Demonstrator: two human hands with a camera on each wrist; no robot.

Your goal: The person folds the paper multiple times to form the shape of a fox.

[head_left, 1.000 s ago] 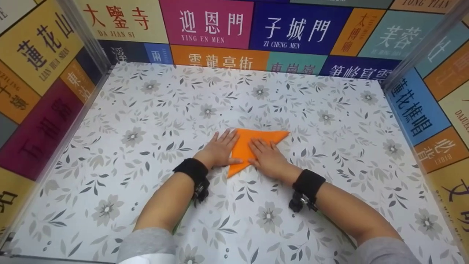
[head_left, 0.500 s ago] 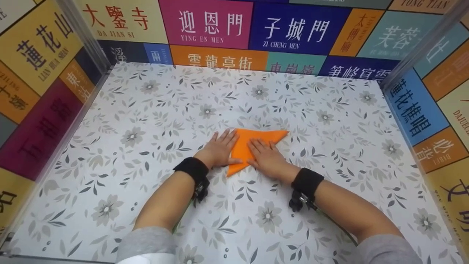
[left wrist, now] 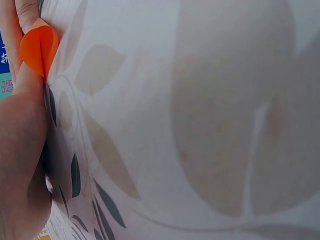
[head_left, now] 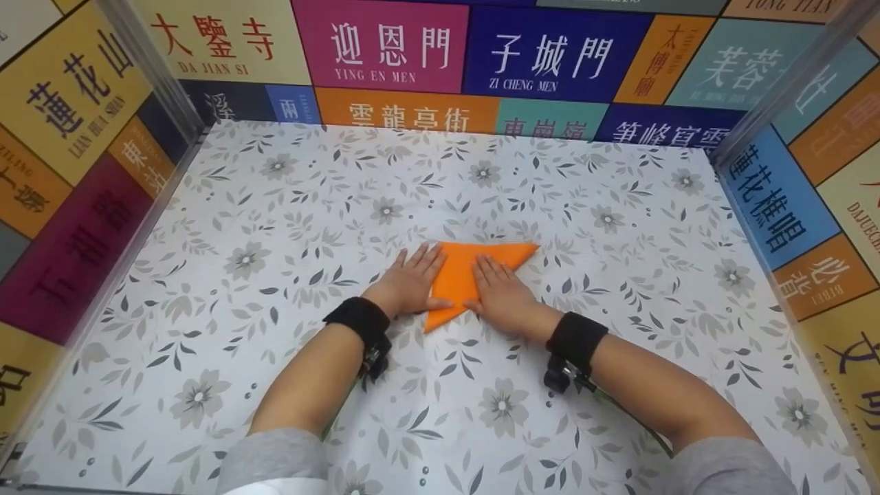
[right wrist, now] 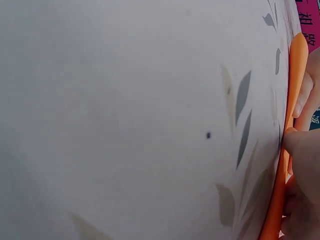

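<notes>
A folded sheet of orange paper [head_left: 455,275] lies near the middle of the table, one pointed corner toward the upper right and another toward the near left. My left hand [head_left: 410,280] rests flat along its left edge, fingers spread and thumb across the paper. On its right part lies my right hand [head_left: 507,299], fingers extended and pressing down. In the left wrist view a raised, curved fold of the orange paper [left wrist: 40,49] shows beside the fingers. The right wrist view catches the paper's edge [right wrist: 295,75] lifted slightly, with fingertips beside it.
The table [head_left: 275,206] has a white cover with grey flowers and leaves. Colourful panels [head_left: 392,48] with printed characters stand behind it and at both sides. Black bands [head_left: 577,342] with small cameras circle both wrists.
My right hand's fingers have drawn closer together and shifted slightly on the paper. The left hand stays in place on the paper's left edge. The head view has shifted slightly.
</notes>
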